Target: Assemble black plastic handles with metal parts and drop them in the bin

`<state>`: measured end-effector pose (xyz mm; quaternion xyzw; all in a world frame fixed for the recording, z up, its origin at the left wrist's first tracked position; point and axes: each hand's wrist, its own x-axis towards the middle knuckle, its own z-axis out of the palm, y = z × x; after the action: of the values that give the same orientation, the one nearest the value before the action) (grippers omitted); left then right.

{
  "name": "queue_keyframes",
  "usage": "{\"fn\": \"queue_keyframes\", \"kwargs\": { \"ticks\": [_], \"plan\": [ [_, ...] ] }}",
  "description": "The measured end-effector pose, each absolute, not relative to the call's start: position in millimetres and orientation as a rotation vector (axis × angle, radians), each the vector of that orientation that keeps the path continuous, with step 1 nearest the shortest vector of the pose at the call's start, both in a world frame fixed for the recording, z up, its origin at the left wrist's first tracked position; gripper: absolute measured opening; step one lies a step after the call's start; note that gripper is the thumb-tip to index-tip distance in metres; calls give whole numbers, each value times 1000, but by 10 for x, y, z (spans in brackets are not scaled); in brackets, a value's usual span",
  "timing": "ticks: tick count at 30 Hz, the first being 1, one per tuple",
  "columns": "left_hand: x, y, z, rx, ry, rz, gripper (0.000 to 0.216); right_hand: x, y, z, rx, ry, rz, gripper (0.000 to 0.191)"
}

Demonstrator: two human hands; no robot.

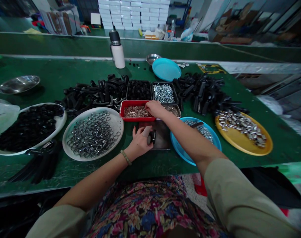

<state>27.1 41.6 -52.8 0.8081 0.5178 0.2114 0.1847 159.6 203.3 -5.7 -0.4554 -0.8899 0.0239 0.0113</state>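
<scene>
My left hand (140, 142) is closed around a small black part (152, 136) with a shiny metal edge, just over a dark metal plate (162, 137). A light covering wraps one of its fingers. Reaching farther out, my right hand (154, 108) dips its fingertips into the right end of a red tray (136, 119) of small copper-coloured pins (135, 111). Those fingers are pinched together, and what is between them is hidden. Behind the red tray stand a black tray of bright screws (163, 93) and another tray of small black pieces (139, 90).
Metal rings fill a white plate (117, 123) at left, beside a plate of black parts (29, 127). To the right are a blue plate (179, 150) and a yellow plate (236, 142) of metal sleeves. Black handles (202, 92) lie piled behind. A bottle (118, 54) stands farther back.
</scene>
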Motion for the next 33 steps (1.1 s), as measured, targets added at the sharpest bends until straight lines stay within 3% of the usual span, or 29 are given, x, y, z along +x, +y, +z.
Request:
{"fn": "queue_keyframes", "kwargs": {
  "ticks": [14,21,27,33],
  "plan": [
    [238,454,-548,2256,1440,596,70,1574,2002,29,-1398,-2647,164,19],
    [265,456,-547,2251,1411,581,68,2065,1370,-35,-1255,-2060,790,12],
    [267,458,-543,2240,1431,570,62,2243,851,-326,-1431,-1872,1007,15],
    [268,462,-547,2272,1434,561,62,2120,848,-359,-1576,-2078,780,11]
  ]
}}
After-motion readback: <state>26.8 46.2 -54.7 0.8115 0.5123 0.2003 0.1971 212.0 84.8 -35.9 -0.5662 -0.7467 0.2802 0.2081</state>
